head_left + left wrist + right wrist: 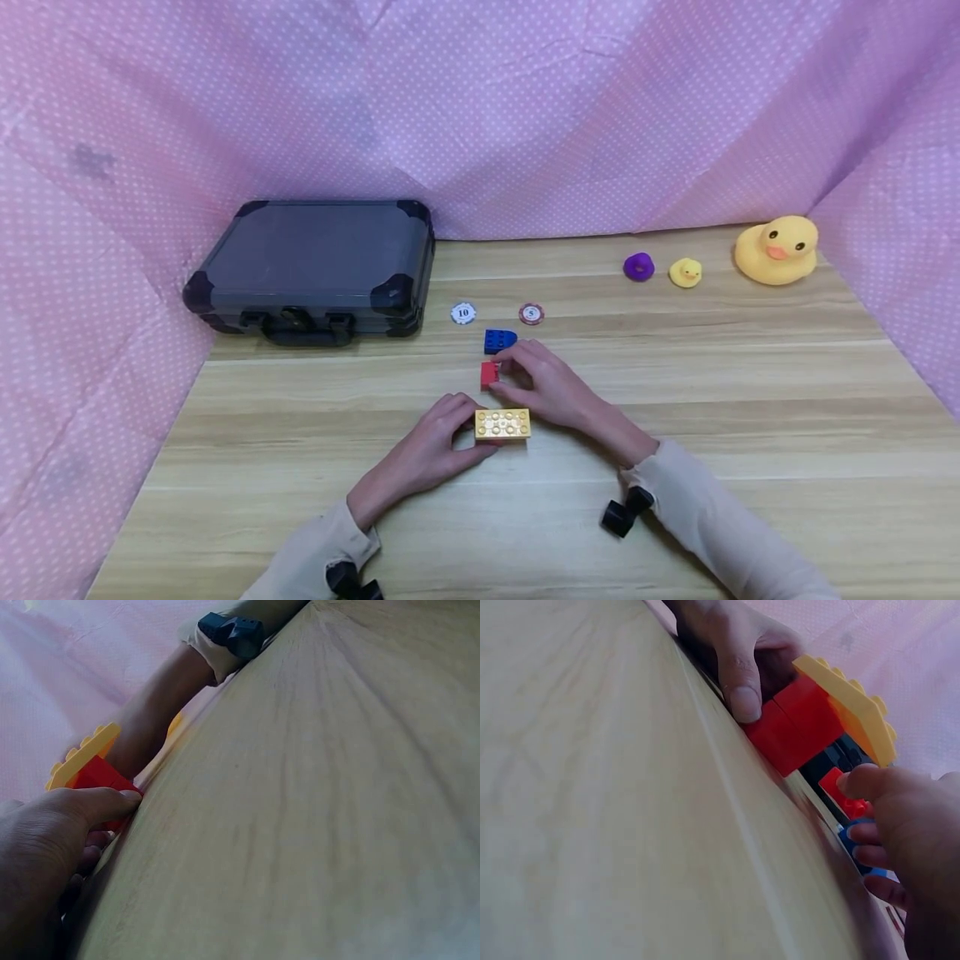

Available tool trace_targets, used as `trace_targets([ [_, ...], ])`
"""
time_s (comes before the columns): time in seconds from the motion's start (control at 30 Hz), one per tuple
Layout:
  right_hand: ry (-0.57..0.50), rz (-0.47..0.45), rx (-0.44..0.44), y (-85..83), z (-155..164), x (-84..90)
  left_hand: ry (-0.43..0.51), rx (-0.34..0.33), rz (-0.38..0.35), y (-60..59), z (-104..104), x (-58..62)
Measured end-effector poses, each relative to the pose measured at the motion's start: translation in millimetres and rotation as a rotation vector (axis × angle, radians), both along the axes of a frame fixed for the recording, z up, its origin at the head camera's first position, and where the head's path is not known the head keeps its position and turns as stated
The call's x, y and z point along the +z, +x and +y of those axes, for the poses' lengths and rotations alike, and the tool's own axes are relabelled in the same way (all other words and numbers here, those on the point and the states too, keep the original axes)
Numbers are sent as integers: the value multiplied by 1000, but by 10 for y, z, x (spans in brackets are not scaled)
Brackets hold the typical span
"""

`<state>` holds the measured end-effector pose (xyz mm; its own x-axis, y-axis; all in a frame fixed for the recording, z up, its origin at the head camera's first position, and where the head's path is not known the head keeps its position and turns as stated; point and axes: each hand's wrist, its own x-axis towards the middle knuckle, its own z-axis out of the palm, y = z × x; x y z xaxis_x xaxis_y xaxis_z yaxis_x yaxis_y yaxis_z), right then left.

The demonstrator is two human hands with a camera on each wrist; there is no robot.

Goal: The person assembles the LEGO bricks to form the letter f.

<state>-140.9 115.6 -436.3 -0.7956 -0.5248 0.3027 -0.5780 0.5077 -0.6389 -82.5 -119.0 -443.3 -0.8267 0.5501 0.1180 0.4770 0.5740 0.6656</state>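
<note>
Left hand (431, 450) rests on the light wood-grain table (750, 433), fingers curled round the left end of a stack: a flat yellow studded plastic brick (502, 423) sitting on top of a larger red plastic block (795, 727). The right wrist view shows the thumb (739, 682) pressed against the red block's side, with the yellow brick overhanging it at a tilt in that view. The stack stands on the table near its middle, just in front of the person.

Right hand (543, 383) lies just behind the stack, fingers bent and pinching a small red plastic brick (489, 374). This brick sits at table level, just behind the yellow brick and slightly to its left; whether it is lifted clear of the surface cannot be told.

A small blue rounded studded brick (499, 340) lies just beyond the red one, apart from both hands. Farther back: a white poker chip marked 10 (463, 313) and a red poker chip marked 5 (531, 313), side by side. A dark grey hard case with black corners (315, 267) lies flat at the back left. At the back right, in a row: a purple rubber duck (638, 267), a small yellow rubber duck (685, 272), a large yellow rubber duck (776, 250). Pink dotted cloth (525, 108) surrounds the table.
</note>
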Motion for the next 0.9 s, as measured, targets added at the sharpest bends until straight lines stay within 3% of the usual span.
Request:
trace_targets([
  [0.3, -120, 7, 10, 53, 114, 33, 24, -13, 26, 2, 6, -4],
  [0.9, -192, 128, 28, 210, 243, 138, 33, -17, -6, -10, 3, 7],
])
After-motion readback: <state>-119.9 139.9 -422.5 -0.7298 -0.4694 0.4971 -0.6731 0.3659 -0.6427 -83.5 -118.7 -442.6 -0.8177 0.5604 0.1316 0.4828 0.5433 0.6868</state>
